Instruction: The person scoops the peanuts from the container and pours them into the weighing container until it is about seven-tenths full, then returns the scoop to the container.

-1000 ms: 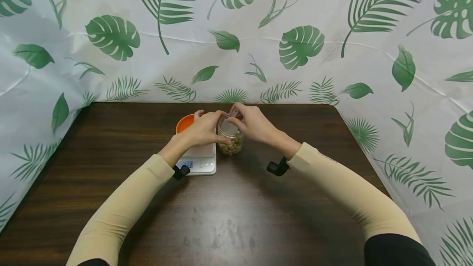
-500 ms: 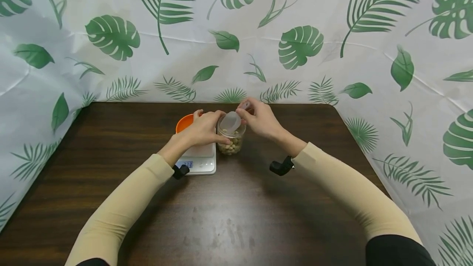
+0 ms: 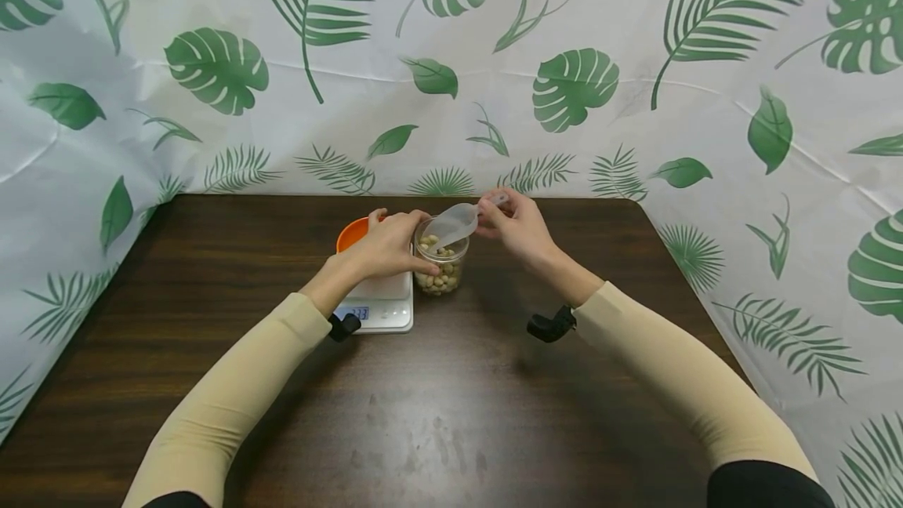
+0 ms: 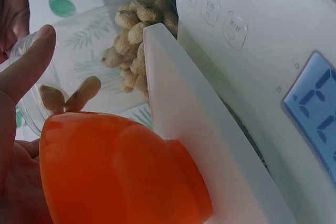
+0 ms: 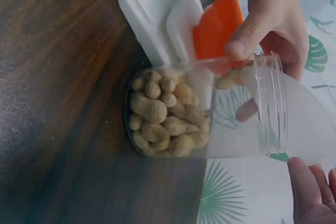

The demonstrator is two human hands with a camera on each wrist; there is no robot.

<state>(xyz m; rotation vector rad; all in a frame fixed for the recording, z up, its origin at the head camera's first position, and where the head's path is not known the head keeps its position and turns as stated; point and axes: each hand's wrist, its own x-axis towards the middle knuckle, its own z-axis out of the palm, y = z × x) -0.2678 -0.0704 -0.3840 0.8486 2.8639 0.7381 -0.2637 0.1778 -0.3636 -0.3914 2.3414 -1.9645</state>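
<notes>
A clear jar (image 3: 463, 251) with peanuts (image 5: 170, 116) in its lower part stands on the table, right of the kitchen scale (image 3: 388, 318). My left hand (image 3: 386, 248) grips it near the mouth, thumb on the near side. A translucent white scoop (image 3: 455, 222) slants down into the mouth, its handle pinched by my right hand (image 3: 520, 230) above and to the right. Several peanuts show high in the jar, by the scoop's tip. An orange bowl (image 3: 351, 235) sits on the scale, partly hidden behind my left hand.
The scale's lit display (image 4: 317, 108) faces me, at the front of its white body. Brown wood table (image 3: 437, 414) spreads out in front and to both sides. A leaf-patterned white sheet (image 3: 494, 100) hangs right behind the table's far edge.
My right hand has moved right, drawing the scoop partly up out of the jar, so that its bowl now leans over the rim. The left hand and jar have stayed in place.
</notes>
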